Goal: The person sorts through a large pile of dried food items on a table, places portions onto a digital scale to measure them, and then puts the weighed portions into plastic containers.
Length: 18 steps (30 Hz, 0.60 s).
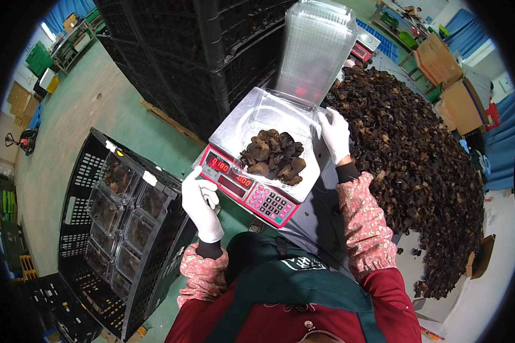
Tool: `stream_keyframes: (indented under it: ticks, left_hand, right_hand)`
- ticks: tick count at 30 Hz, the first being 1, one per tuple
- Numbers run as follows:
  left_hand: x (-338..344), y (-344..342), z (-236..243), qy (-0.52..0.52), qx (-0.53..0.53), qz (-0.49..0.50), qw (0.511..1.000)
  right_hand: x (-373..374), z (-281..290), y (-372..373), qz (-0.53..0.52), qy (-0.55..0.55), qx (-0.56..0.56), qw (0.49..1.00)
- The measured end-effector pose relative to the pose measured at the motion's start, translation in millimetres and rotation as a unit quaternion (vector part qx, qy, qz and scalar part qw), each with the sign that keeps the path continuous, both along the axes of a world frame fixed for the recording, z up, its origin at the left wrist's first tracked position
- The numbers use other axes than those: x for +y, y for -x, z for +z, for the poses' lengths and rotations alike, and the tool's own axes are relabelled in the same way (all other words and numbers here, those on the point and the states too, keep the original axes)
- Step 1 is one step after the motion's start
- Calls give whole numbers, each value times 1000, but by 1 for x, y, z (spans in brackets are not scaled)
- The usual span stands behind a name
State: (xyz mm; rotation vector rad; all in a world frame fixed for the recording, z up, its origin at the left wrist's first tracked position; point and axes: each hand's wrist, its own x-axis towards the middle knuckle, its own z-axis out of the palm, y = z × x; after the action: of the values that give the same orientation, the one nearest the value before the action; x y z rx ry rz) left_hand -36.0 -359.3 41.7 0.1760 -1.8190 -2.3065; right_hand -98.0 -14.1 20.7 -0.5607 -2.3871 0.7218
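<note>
A clear plastic box (pixel 261 119) rests on the silver pan of a red digital scale (pixel 247 197). In its near part lies a small heap of brown-black wood ear mushrooms (pixel 273 155). My right hand (pixel 335 136), in a white glove, is at the box's right side with fingers stretched and apart; whether the fingertips touch the rim I cannot tell. My left hand (pixel 201 207), also gloved in white, hovers by the scale's front left corner. Its index finger points up and the other fingers bend loosely, holding nothing. Behind the scale rises a tall stack of clear plastic boxes (pixel 319 48).
A large pile of wood ear mushrooms (pixel 409 154) covers the table on the right. At lower left stands a black crate (pixel 77 214) with filled clear boxes (pixel 134 234) inside. Stacked black crates (pixel 171 63) rise behind the scale. Another scale (pixel 363 48) sits farther back.
</note>
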Motion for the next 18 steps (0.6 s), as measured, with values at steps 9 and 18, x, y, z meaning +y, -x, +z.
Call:
stream_keyframes:
  ticks: [9, 18]
  left_hand:
    - [21, 37, -28, 82, -93, -242, 962]
    - [40, 10, -15, -48, -183, -251, 949]
  right_hand:
    - [-11, 30, 20, 33, 407, 78, 909]
    - [-91, 43, -141, 76, 104, -92, 988]
